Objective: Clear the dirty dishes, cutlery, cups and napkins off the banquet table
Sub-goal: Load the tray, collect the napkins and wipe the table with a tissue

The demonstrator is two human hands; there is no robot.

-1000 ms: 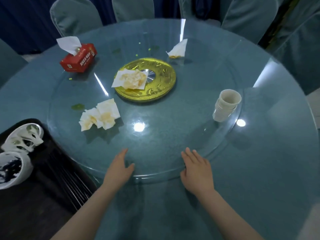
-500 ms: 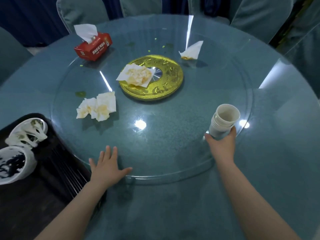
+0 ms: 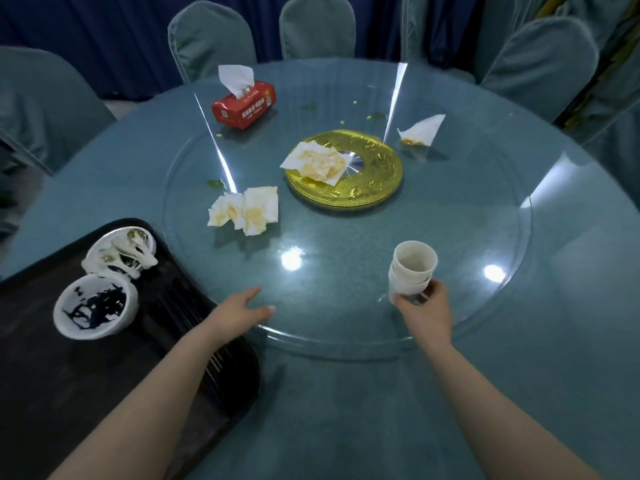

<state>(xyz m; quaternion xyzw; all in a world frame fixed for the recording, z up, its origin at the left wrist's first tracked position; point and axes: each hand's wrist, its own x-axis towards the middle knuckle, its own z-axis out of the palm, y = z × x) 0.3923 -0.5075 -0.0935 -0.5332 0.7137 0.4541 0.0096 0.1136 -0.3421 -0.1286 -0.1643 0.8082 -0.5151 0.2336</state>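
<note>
Right hand (image 3: 427, 308) has its grip curled round the base of the cups (image 3: 412, 271); left hand (image 3: 239, 308) rests flat, fingers relaxed, on the tabletop (image 3: 346, 410).

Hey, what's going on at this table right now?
A person is clearing a round banquet table. The right hand grips a stack of white cups on the glass turntable; the left hand rests open at its edge. Stained napkins and a gold plate remain. Dirty bowls sit on a black tray.
</note>
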